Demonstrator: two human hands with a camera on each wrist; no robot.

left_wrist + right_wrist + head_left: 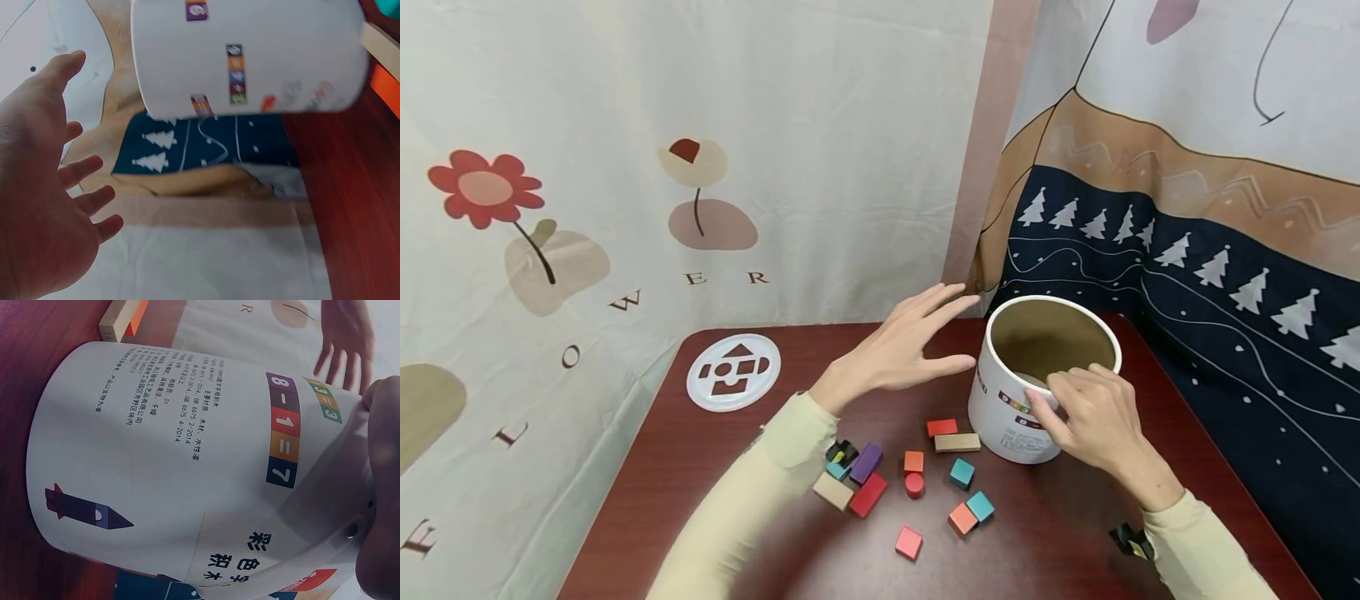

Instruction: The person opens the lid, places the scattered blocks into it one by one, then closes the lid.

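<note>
A white bucket (1000, 417) with printed labels stands upright towards the right of the table. My right hand (1093, 417) grips its near right rim, with the fingers over the edge and the thumb against the outer wall. The right wrist view shows the bucket's printed side (156, 475) close up, with part of a handle strap. My left hand (906, 342) is raised left of the bucket, fingers spread and holding nothing. In the left wrist view, the left hand's palm (44, 175) shows beside the bucket (281, 56), with a gap between them.
A white lid (709, 352) with shaped cutouts lies at the back left of the dark red table (647, 500). In front of the bucket are several wooden blocks, including a purple block (867, 463), a teal block (962, 473) and a red cylinder (914, 485). Printed curtains hang behind.
</note>
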